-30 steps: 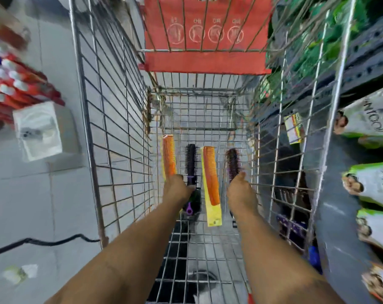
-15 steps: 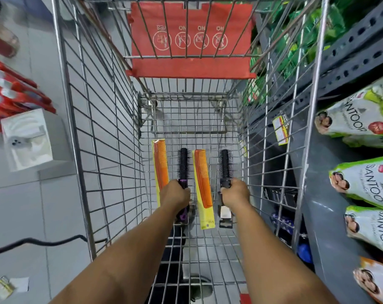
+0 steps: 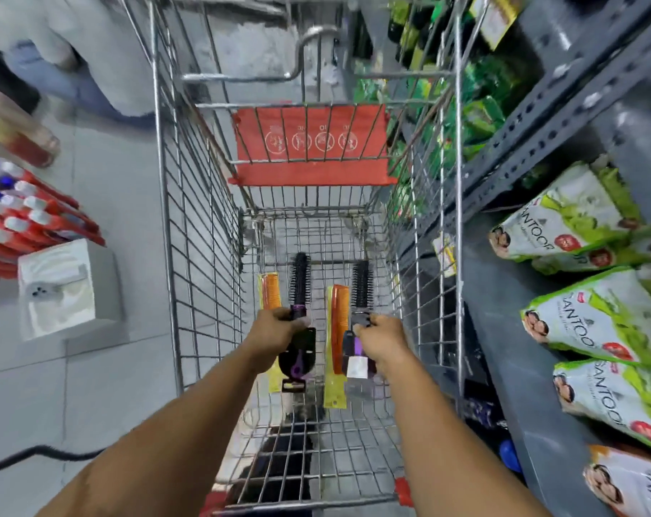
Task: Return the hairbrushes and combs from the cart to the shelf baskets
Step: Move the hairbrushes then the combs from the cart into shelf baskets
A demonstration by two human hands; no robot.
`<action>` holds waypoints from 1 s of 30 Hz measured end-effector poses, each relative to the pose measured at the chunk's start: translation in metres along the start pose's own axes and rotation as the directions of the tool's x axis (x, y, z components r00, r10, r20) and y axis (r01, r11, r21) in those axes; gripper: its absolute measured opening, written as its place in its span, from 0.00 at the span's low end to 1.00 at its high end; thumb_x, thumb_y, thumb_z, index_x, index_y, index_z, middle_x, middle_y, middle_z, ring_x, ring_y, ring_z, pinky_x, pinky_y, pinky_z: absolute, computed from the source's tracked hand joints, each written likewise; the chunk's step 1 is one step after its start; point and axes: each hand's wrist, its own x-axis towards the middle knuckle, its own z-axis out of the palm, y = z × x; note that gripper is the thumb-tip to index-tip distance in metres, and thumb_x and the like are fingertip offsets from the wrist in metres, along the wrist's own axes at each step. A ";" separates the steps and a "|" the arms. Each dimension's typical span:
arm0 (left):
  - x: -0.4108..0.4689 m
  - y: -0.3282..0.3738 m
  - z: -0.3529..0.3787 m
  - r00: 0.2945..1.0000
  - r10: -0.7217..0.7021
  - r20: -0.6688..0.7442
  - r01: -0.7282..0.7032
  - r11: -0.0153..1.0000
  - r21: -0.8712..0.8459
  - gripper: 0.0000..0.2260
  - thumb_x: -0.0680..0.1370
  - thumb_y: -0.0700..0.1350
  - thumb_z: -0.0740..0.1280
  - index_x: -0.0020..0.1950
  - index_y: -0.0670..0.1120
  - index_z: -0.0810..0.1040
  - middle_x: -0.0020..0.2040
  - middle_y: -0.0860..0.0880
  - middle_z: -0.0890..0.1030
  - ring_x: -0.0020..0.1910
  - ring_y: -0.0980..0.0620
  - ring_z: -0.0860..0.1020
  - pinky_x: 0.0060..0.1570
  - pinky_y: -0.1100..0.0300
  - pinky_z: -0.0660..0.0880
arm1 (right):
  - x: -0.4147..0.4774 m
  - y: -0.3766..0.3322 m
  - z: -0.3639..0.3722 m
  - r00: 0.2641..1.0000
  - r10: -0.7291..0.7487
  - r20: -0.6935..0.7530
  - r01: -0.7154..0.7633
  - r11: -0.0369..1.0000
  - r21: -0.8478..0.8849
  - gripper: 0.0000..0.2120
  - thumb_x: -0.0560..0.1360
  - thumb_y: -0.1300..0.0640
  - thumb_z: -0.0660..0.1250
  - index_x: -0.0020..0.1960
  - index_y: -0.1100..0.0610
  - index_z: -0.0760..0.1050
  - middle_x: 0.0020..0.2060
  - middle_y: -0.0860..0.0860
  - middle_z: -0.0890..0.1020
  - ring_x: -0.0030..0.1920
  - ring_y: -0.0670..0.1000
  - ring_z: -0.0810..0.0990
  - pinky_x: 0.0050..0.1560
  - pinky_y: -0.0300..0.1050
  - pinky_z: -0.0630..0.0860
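Both my arms reach down into the wire cart (image 3: pixel 201 255). My left hand (image 3: pixel 275 330) grips the purple handle of a round black hairbrush (image 3: pixel 299 278), bristles pointing away from me. My right hand (image 3: pixel 381 339) holds a second round black hairbrush (image 3: pixel 361 289) by its handle, its packaging card hanging below. Both brushes are lifted slightly off the cart floor. An orange comb (image 3: pixel 271 296) on a yellow card lies at the left, partly hidden by my left hand. A second orange comb (image 3: pixel 338 326) on a yellow card lies between the brushes.
A red child-seat flap (image 3: pixel 309 147) closes the cart's far end. Grey metal shelving (image 3: pixel 562 117) on the right carries green and white soap packs (image 3: pixel 600 322). On the left stand red tubes (image 3: pixel 29 222) and a white box (image 3: pixel 57 289). A black cable (image 3: pixel 40 453) crosses the floor. A person's legs show at top left.
Both hands closed on the two round brushes and raised them off the cart floor. The camera tilted up, showing more of the cart's far end.
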 end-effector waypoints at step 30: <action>-0.279 0.151 0.130 0.736 0.363 0.571 -0.451 0.892 0.015 0.10 0.77 0.38 0.66 0.37 0.39 0.82 0.34 0.40 0.83 0.29 0.47 0.82 0.32 0.56 0.81 | -0.274 0.047 -0.224 0.802 -0.374 -0.465 0.564 0.732 0.383 0.07 0.71 0.60 0.68 0.37 0.63 0.77 0.35 0.57 0.75 0.37 0.53 0.72 0.39 0.48 0.68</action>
